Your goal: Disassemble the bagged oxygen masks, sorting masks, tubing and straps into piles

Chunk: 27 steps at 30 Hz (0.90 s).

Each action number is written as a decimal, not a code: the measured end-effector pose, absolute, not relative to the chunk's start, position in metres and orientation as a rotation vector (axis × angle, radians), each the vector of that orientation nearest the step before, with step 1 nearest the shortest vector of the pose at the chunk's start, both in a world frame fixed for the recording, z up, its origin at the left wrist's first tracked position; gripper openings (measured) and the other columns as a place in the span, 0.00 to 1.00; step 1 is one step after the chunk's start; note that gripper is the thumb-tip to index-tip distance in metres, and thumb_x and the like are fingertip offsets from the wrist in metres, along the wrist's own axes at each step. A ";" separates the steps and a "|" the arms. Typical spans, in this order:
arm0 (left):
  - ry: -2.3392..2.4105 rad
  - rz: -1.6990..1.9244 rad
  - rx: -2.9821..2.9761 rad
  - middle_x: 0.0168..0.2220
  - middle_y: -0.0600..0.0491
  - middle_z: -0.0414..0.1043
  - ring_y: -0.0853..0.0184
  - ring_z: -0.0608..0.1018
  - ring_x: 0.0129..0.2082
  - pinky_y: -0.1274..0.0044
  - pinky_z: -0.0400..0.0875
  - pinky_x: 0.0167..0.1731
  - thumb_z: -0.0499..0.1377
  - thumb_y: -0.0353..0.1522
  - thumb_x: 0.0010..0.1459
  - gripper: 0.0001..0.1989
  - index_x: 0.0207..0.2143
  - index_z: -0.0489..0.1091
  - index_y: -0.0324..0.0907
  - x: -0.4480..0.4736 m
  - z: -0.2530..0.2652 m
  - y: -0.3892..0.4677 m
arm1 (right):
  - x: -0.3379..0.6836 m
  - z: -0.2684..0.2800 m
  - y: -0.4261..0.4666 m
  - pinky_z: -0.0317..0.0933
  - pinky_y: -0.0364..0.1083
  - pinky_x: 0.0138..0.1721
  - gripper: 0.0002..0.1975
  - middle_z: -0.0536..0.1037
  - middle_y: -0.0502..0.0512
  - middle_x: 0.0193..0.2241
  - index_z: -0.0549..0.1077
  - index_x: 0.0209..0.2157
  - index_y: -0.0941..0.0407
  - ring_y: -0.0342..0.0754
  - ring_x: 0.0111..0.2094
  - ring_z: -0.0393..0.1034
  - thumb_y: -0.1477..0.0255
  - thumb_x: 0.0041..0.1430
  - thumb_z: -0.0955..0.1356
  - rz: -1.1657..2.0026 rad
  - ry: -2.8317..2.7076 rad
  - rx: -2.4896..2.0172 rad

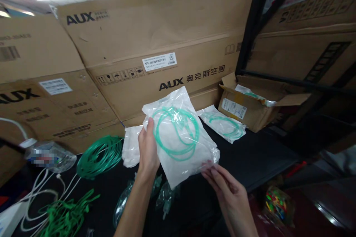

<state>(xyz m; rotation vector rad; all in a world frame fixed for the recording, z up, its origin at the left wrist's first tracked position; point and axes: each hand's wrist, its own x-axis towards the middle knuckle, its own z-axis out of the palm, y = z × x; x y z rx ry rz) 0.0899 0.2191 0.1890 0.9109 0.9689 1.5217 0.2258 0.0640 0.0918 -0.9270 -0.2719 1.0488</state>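
Between my two hands, above the black table, is a clear-and-white sealed pouch (178, 170) with coiled green tubing (175, 155) inside. My left hand (148, 148) grips the pouch's left edge, thumb on the front face and fingers behind it. At the lower right corner, my right hand (225, 185) pinches the crinkled film with thumb and fingers. A white packet (131, 146) lies behind my left wrist. Another pouch of green tubing (224, 124) rests on the table to the right. Beneath my hands, clear plastic parts (167, 198) are partly hidden by my left forearm.
Large AUX cartons (167, 25) wall off the back. An open cardboard box (244, 107) with pouches in it stands at the right. Coiled green tubing (97, 155), a plastic bottle (50, 155), green strips (66, 214) and white cables (36, 192) occupy the left.
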 end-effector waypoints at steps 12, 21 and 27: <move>0.947 1.580 0.958 0.49 0.47 0.83 0.55 0.83 0.50 0.70 0.76 0.51 0.61 0.50 0.64 0.24 0.49 0.78 0.40 0.094 0.197 0.204 | 0.196 0.120 0.101 0.63 0.66 0.62 0.25 0.84 0.61 0.52 0.84 0.44 0.49 0.65 0.58 0.75 0.48 0.51 0.78 1.242 -0.251 -0.561; 1.084 1.464 1.118 0.35 0.51 0.83 0.57 0.82 0.41 0.71 0.74 0.46 0.63 0.43 0.62 0.16 0.36 0.79 0.38 0.084 0.174 0.211 | 0.196 0.117 0.119 0.68 0.68 0.55 0.29 0.85 0.61 0.51 0.78 0.51 0.49 0.66 0.51 0.81 0.53 0.51 0.80 1.325 -0.200 -0.556; 1.312 1.544 1.056 0.43 0.49 0.81 0.57 0.81 0.47 0.63 0.72 0.52 0.62 0.41 0.67 0.14 0.40 0.78 0.38 0.065 0.159 0.239 | 0.213 0.103 0.097 0.75 0.60 0.47 0.22 0.86 0.64 0.47 0.80 0.47 0.57 0.64 0.45 0.84 0.60 0.54 0.80 1.377 -0.174 -0.701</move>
